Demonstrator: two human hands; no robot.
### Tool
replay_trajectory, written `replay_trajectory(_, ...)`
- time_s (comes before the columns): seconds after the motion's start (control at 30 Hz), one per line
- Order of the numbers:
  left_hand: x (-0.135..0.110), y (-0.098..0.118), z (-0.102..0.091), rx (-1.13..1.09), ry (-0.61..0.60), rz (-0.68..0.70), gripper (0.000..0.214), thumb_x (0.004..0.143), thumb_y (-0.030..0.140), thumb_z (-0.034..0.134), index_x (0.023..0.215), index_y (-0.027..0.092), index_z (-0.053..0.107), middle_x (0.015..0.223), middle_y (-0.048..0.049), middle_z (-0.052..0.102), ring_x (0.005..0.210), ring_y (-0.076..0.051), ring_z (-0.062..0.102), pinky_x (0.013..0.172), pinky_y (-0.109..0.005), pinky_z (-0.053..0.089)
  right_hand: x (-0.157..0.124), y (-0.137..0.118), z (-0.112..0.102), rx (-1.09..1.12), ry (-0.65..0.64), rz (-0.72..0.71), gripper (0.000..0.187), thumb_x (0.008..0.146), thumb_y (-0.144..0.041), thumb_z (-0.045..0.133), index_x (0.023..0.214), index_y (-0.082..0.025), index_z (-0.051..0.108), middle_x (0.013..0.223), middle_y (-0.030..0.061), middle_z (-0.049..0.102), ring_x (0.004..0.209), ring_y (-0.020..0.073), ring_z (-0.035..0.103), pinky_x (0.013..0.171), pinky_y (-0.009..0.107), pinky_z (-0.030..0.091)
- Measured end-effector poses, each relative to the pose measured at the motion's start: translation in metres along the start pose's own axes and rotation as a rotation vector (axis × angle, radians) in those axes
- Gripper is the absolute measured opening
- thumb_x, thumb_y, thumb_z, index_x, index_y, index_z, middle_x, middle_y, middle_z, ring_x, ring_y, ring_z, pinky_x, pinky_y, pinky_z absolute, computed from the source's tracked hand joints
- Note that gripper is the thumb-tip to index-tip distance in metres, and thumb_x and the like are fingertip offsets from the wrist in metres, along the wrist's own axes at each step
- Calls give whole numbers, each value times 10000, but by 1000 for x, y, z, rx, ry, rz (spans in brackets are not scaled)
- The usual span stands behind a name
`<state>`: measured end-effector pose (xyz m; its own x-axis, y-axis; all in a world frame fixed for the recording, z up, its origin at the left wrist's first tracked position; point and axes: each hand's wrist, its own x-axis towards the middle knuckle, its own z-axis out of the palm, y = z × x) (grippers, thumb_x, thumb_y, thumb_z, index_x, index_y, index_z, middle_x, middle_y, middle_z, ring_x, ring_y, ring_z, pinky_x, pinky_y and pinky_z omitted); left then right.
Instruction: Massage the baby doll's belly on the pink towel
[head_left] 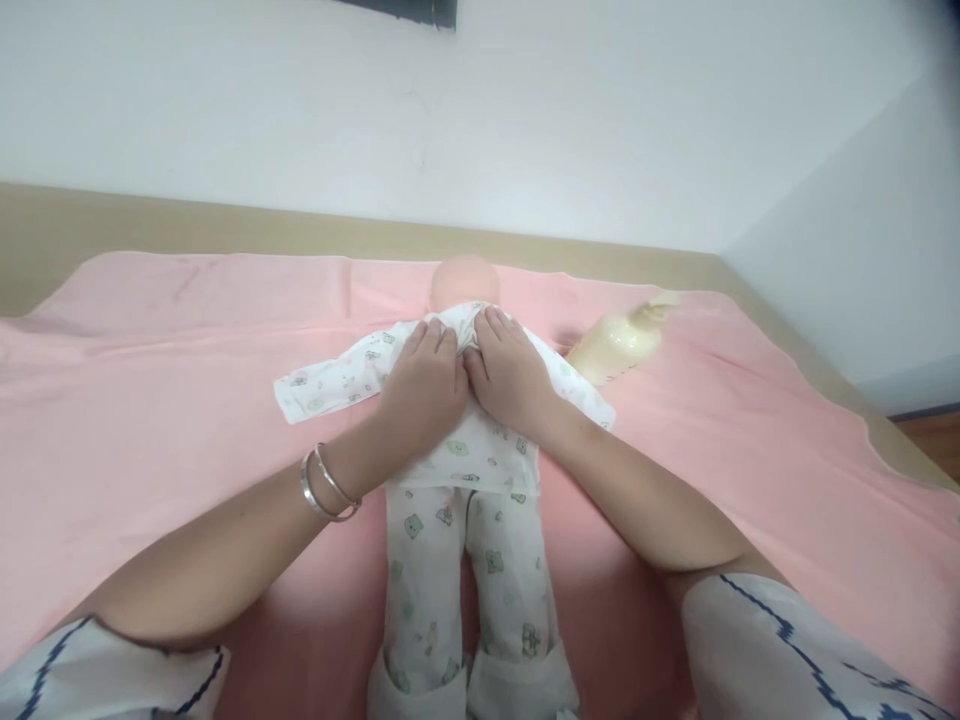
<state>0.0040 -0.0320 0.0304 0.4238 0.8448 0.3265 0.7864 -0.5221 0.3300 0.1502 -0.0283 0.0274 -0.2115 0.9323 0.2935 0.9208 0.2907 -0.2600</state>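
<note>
Left hand [426, 378] and right hand [513, 372] rest together, high on the white shirt [480, 455] of a doll [463, 280]; whether they grip cannot be told. Face-hidden, the doll lies on a pink blanket [187, 440], a yellow bottle [616, 345] to the right.

Bedroom-like, with pink blanket [172, 440]

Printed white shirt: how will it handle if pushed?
Likely floppy: the printed shirt creases between the left hand and right hand. Probably light, as it looks thin. Unlikely to roll, since its sleeves lie spread out.
</note>
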Motion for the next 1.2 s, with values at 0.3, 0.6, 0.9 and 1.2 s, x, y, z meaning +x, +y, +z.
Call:
replay_trajectory(0.3, 9, -5, -6, -162, -53, -93, 423, 975, 217, 342, 1252, 80, 631, 1406, -186, 622, 1441, -304, 494, 1284, -526, 357, -1, -1, -2, -76, -9, -11, 580, 1018, -240, 329, 1499, 68, 433, 1544, 262, 503, 1486, 349, 435, 1253, 516, 335)
replay_trajectory(0.6, 21, -22, 3, -183, -25, -143, 407, 956, 315, 408, 1227, 134, 652, 1413, -160, 628, 1423, -342, 499, 1243, -582, 370, -16, -22, -30, -274, -59, -30, 477, 1060, -300, 326, 1252, -3, 645, 1150, 211, 740, 1108, 337, 669, 993, 438, 515)
replay_trajectory(0.9, 18, -20, -1, -67, -23, -88, 385, 993, 304, 362, 1175, 76, 613, 1270, -203, 652, 1287, -346, 567, 1177, -547, 429, -10, -16, -26, -236, -61, 10, 443, 1059, -277, 357, 1294, -5, 617, 1305, 222, 693, 1309, 332, 593, 1114, 422, 453)
replay_trajectory(1.2, -3, 16, -36, -127, -186, -9, 218, 928, 104, 393, 900, 142, 607, 1032, -125, 639, 1009, -253, 605, 1008, -428, 540, 8, 4, -14, -166, -51, 12, 346, 962, -166, 383, 1203, -30, 589, 1240, 242, 689, 1192, 339, 628, 984, 426, 503)
